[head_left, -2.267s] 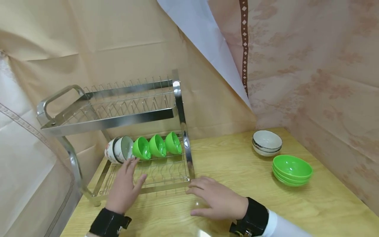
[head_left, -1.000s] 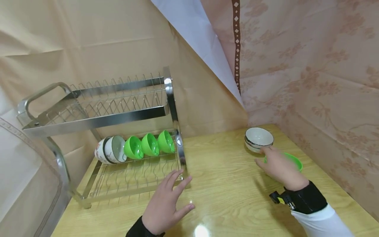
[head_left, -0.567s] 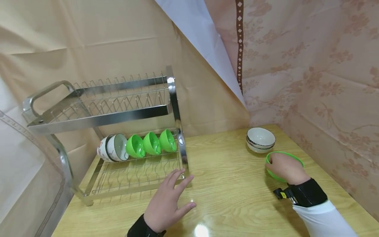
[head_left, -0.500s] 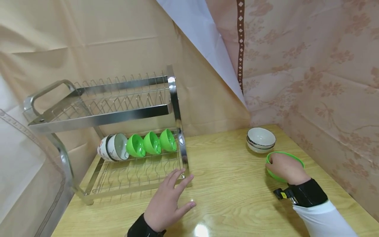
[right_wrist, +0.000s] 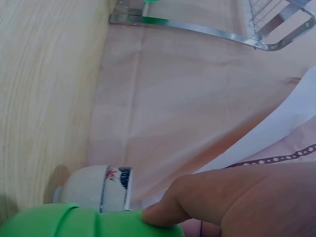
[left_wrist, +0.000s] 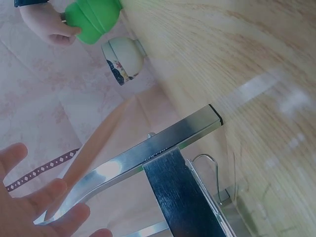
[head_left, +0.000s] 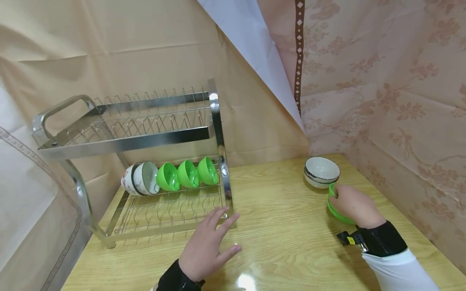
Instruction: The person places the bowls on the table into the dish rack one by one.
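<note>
My right hand [head_left: 354, 205] pinches the rim of the top green bowl [head_left: 332, 190], thumb showing on its outside in the right wrist view. This bowl stands a little raised and tilted from the green bowl stack [head_left: 337, 215] under it; the hand hides much of both. Just behind them sits a stack of white bowls [head_left: 322, 169] with dark rims. My left hand [head_left: 207, 246] hovers with spread fingers by the front right corner of the steel dish rack [head_left: 125, 146], holding nothing.
On the rack's lower tier, three green bowls [head_left: 187, 174] stand on edge beside white patterned bowls [head_left: 145, 178]. The upper tier [head_left: 156, 123] has wire slots. Cloth curtains [head_left: 255, 133] hang behind the wooden table [head_left: 276, 226].
My right hand has gone from near the rack to the green stack, gripped the top bowl and tipped it up slightly. My left hand has moved right, away from the bowls in the rack.
</note>
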{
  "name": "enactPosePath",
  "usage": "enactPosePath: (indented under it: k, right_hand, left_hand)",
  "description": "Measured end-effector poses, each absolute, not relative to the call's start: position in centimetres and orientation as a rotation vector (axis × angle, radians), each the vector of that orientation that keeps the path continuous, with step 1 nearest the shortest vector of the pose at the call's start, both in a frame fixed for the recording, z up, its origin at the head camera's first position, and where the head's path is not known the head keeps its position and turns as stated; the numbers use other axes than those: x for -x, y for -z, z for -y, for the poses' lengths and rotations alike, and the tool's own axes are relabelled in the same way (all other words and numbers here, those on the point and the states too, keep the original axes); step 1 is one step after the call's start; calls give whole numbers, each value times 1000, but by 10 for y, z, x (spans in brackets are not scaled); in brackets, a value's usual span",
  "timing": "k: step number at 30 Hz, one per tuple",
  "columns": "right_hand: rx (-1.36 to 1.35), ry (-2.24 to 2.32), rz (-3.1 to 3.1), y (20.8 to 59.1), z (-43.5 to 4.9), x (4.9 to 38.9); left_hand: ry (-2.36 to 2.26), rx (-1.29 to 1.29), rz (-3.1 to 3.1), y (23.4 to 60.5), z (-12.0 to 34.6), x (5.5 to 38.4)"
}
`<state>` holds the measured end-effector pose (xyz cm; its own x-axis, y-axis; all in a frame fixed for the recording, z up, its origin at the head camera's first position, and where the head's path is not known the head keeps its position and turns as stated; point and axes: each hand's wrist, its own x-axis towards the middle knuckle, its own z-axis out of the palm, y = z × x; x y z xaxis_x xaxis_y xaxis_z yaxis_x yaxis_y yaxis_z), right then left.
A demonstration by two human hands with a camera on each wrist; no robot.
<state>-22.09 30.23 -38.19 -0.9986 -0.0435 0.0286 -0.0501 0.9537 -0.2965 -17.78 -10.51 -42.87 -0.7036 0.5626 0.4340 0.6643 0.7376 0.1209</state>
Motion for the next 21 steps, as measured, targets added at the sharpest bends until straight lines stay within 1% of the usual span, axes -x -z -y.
enactPosePath:
  k: [5,8,14,21]
  right_hand:
    - [-64,-475,3022,373,-299,215]
    - [-95,-466,2941,368,-296,210]
    - [-259,-405,2789,363,-274,203]
    - [-573,-428,2597,375,-214,188]
  left_hand:
    - [388,913,2577,429,105,179]
    - [483,885,2619,428,105,177]
    - [975,817,2725,424,103,171]
    - [1627,709,2681,423,102,173]
